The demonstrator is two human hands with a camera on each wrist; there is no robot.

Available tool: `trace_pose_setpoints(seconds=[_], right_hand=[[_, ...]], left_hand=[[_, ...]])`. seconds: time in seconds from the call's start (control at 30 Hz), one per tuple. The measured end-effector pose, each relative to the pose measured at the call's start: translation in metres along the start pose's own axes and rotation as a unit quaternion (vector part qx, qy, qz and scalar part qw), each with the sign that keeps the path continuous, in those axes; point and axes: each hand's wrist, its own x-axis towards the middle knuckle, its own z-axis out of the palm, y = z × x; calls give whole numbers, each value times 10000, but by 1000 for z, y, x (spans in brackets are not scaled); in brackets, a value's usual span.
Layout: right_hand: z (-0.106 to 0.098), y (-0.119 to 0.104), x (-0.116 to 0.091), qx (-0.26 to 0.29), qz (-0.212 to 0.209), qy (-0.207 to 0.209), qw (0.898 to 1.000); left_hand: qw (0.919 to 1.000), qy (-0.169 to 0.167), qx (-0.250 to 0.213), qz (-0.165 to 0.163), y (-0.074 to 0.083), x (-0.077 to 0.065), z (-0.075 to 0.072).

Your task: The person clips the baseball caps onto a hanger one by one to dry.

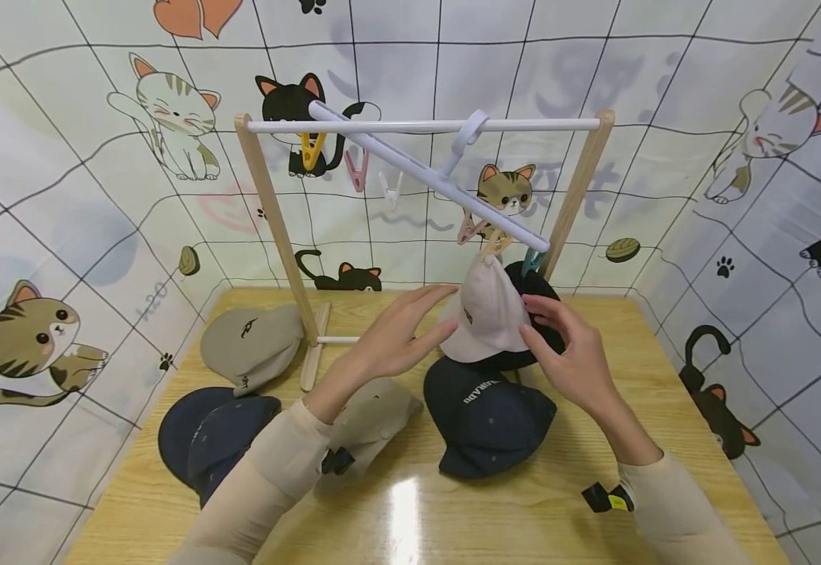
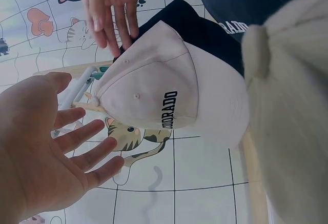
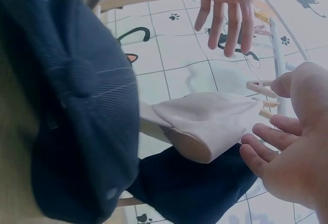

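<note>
A pale pinkish-white cap [image 1: 488,314] hangs by its crown from an orange clip [image 1: 497,244] on a white hanger [image 1: 410,167]. Behind it a black cap [image 1: 550,292] hangs from a teal clip [image 1: 532,261] at the hanger's near end. My left hand [image 1: 405,329] is beside the pale cap's brim with fingers extended and nothing in it. On the other side, my right hand [image 1: 571,353] holds nothing, its fingers loosely bent near the two caps. Dark lettering shows on the pale cap's front panel [image 2: 169,98] in the left wrist view.
The hanger's hook sits over the white rod [image 1: 382,126] of a wooden-legged rack [image 1: 269,227]. Yellow [image 1: 311,151], pink [image 1: 357,171] and white [image 1: 391,189] clips hang from it. Navy [image 1: 491,420], beige [image 1: 375,424], khaki [image 1: 251,345] and blue [image 1: 216,435] caps lie on the table [image 1: 523,518].
</note>
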Motion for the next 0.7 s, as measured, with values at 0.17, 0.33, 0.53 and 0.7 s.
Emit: trace_pose_setpoints(seconds=[0.17,0.33,0.53,0.7], right_hand=[[-4,1,-16,-155,65,-23,9999],[-5,4,-27,-236,142,-40,9996],[-5,3,-35,-266,201,-51,9994],[-4,4,-39,-276,223,-36,9994]], left_hand=[[10000,46,-16,8,0,-8,0],[9998,83,131,96,8,-19,2],[9987,75,471,154,27,-38,10],[9975,-123,692,4,45,-58,24]])
